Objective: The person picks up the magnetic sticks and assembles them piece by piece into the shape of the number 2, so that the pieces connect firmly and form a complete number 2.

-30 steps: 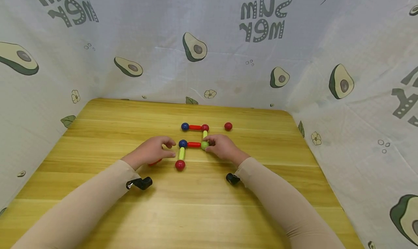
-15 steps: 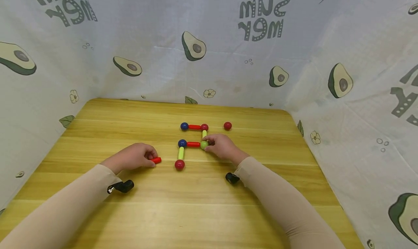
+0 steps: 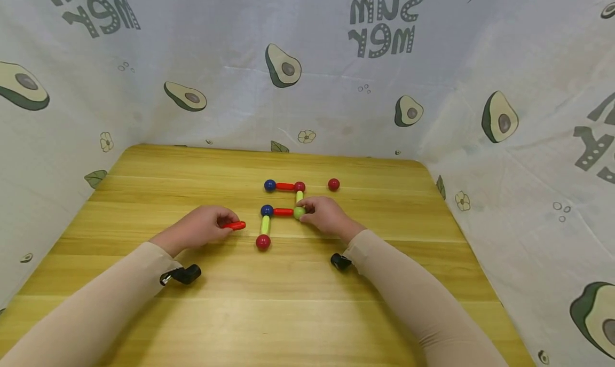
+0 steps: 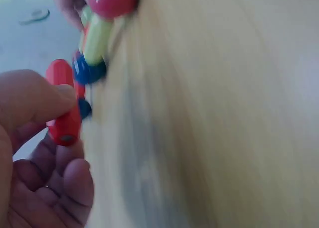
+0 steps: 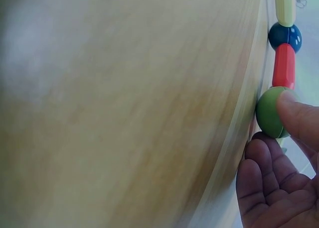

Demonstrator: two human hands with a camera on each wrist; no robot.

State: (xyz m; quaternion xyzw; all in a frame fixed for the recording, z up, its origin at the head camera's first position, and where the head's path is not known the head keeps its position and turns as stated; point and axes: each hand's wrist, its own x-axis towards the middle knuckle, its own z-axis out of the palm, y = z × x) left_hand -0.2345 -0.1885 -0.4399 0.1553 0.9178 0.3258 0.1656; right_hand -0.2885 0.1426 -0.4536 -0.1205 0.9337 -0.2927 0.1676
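Between thumb and fingers my left hand (image 3: pixel 204 228) pinches a red magnetic rod (image 4: pixel 65 106), held left of the joined balls and rods. My right hand (image 3: pixel 326 216) grips the green ball (image 5: pixel 271 112) at the right of that chain. From the green ball a red rod (image 3: pixel 283 212) runs left to a blue ball (image 3: pixel 266 211). A yellow-green rod (image 3: pixel 265 226) leads from there toward the near side, ending in a red ball (image 3: pixel 262 242). Another yellow-green rod (image 3: pixel 300 196) reaches back to a dark red ball (image 3: pixel 300 187), joined by a red rod (image 3: pixel 285 186) to a second blue ball (image 3: pixel 270 185).
A loose red ball (image 3: pixel 333 184) lies at the back right, apart from the chain. All stands on a wooden table (image 3: pixel 269 313). A white cloth (image 3: pixel 230 62) printed with avocados hangs behind and at the sides.
My left hand has drawn back left from the chain, taken hold of the red rod, and moved it slightly up and right. My right hand stays at the green ball.
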